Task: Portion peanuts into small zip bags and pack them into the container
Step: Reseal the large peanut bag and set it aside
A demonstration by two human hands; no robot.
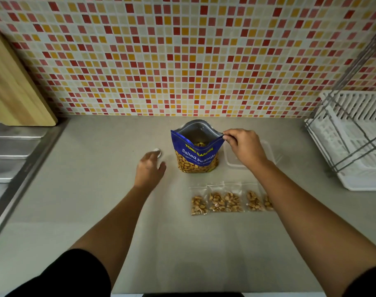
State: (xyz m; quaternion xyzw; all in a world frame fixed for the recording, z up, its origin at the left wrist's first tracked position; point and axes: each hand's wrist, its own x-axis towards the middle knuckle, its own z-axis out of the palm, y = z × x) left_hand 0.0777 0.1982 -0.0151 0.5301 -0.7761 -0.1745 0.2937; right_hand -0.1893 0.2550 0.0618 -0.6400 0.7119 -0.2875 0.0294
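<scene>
A blue salted peanuts pouch [196, 154] stands upright and open on the grey counter, with peanuts visible inside. My right hand [244, 147] pinches the pouch's right top corner. My left hand [149, 169] hovers left of the pouch with fingers apart, over a small white round object [157, 150]. Several small zip bags [227, 201] filled with peanuts lie in a row in front of the pouch. A clear plastic container [268, 153] sits right of the pouch, mostly hidden behind my right hand.
A white dish rack [354, 138] stands at the right. A steel sink drainboard [13, 151] runs along the left, and a wooden cutting board [13, 86] leans on the tiled wall. The counter [97, 189] stretches toward me.
</scene>
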